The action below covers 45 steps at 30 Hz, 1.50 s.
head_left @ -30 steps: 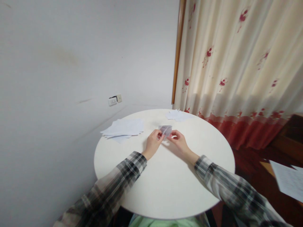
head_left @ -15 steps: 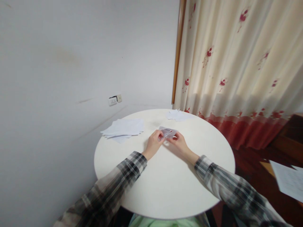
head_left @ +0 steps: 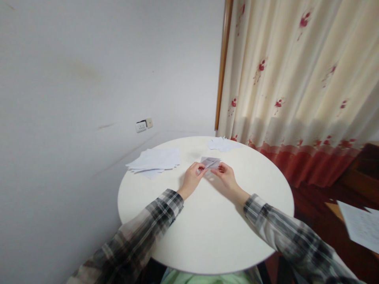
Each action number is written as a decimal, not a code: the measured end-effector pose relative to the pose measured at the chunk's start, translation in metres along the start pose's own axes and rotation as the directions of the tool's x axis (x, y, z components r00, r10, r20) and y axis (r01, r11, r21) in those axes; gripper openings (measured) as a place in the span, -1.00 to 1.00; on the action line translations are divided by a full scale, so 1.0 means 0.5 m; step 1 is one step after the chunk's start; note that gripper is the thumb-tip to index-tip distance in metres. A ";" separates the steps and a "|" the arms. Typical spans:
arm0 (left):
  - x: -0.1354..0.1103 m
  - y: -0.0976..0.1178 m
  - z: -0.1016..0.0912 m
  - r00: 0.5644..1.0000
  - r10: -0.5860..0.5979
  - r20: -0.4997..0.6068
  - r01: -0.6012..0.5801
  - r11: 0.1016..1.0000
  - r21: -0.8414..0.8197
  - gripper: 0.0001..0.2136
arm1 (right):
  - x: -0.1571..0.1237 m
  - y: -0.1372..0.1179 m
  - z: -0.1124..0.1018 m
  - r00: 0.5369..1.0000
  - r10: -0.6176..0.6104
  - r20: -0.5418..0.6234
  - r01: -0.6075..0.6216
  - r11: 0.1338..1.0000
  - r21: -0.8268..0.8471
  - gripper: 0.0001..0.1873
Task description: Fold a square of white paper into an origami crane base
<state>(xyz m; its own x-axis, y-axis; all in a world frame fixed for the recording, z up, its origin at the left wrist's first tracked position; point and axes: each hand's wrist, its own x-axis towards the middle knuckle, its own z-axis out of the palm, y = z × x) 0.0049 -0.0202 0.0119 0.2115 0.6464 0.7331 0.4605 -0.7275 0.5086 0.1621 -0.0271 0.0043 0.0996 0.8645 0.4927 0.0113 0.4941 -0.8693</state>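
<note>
Since half a second ago, the right hand (head_left: 227,176) has shifted slightly outward, and the small folded paper (head_left: 211,161) now shows a more level upper edge. The paper sits between the hands, over the far half of the round white table (head_left: 213,232); whether it touches the tabletop is unclear. The left hand (head_left: 192,177) pinches its left side between thumb and fingers. The right hand's fingers are drawn close together at its right side, but I cannot tell whether they grip it. Beyond, a broad stack of white sheets (head_left: 155,158) lies to the left, and a smaller paper pile (head_left: 222,143) near the far edge.
</note>
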 end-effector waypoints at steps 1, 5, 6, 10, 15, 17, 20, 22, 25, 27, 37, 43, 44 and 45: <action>0.000 -0.001 0.001 1.000 0.007 0.010 -0.007 1.000 -0.004 -0.93 | 0.000 0.000 -0.001 1.000 -0.011 -0.019 0.011 1.000 -0.023 -0.79; -0.001 -0.009 0.005 0.998 0.055 0.019 -0.055 0.998 -0.014 -0.86 | -0.001 -0.007 -0.006 0.996 -0.043 -0.078 0.036 0.995 -0.093 -0.81; -0.001 -0.012 0.006 0.997 0.075 0.017 -0.075 0.997 -0.012 -0.85 | -0.001 -0.009 -0.007 0.995 -0.047 -0.086 0.038 0.993 -0.108 -0.81; 0.001 -0.021 0.007 0.994 0.114 0.004 -0.114 0.993 -0.016 -0.83 | -0.001 -0.009 -0.012 0.995 -0.073 -0.071 0.062 0.988 -0.144 -0.78; 0.003 -0.019 0.011 0.992 -0.125 -0.019 0.121 0.984 -0.129 -0.81 | -0.001 -0.007 -0.013 0.989 -0.091 -0.116 0.063 0.972 -0.227 -0.73; 0.003 -0.018 0.016 0.975 -0.223 0.018 0.221 0.947 -0.232 -0.79 | -0.003 -0.012 -0.011 0.991 -0.072 -0.115 0.044 0.973 -0.225 -0.70; 0.002 -0.018 0.022 0.962 -0.266 0.057 0.268 0.894 -0.359 -0.77 | -0.006 -0.020 -0.007 0.993 -0.018 -0.114 -0.002 0.985 -0.174 -0.67; 0.002 -0.018 0.024 0.966 -0.254 0.043 0.249 0.879 -0.406 -0.79 | -0.007 -0.023 -0.005 0.993 0.037 -0.111 -0.048 0.994 -0.096 -0.67; 0.002 -0.021 0.022 0.972 -0.233 -0.001 0.208 0.867 -0.453 -0.80 | -0.007 -0.025 -0.002 0.995 0.078 -0.066 -0.076 0.996 0.044 -0.70; 0.003 -0.021 0.021 0.973 -0.231 -0.012 0.197 0.855 -0.480 -0.81 | -0.007 -0.025 -0.001 0.996 0.067 -0.052 -0.062 0.994 0.092 -0.73; 0.003 -0.005 0.013 0.972 -0.234 -0.032 0.186 0.842 -0.506 -0.80 | -0.004 -0.021 -0.006 0.993 -0.016 -0.114 0.014 1.000 -0.016 -0.77; 0.007 -0.004 0.009 0.973 -0.220 -0.070 0.170 0.887 -0.430 -0.85 | -0.002 -0.012 -0.010 0.994 -0.041 -0.105 0.034 0.997 -0.066 -0.78; 0.007 -0.004 0.010 0.972 -0.224 -0.068 0.173 0.885 -0.432 -0.85 | -0.002 -0.012 -0.010 0.993 -0.042 -0.106 0.035 0.997 -0.065 -0.79; 0.007 -0.004 0.010 0.972 -0.227 -0.062 0.178 0.880 -0.439 -0.85 | -0.002 -0.012 -0.010 0.993 -0.041 -0.112 0.034 0.997 -0.062 -0.79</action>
<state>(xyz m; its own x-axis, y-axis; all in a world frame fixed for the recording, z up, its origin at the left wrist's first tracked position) 0.0089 -0.0153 0.0109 0.0478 0.7792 0.6249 0.0642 -0.6267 0.7766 0.1669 -0.0313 0.0087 0.2095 0.8280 0.5201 0.0764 0.5164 -0.8529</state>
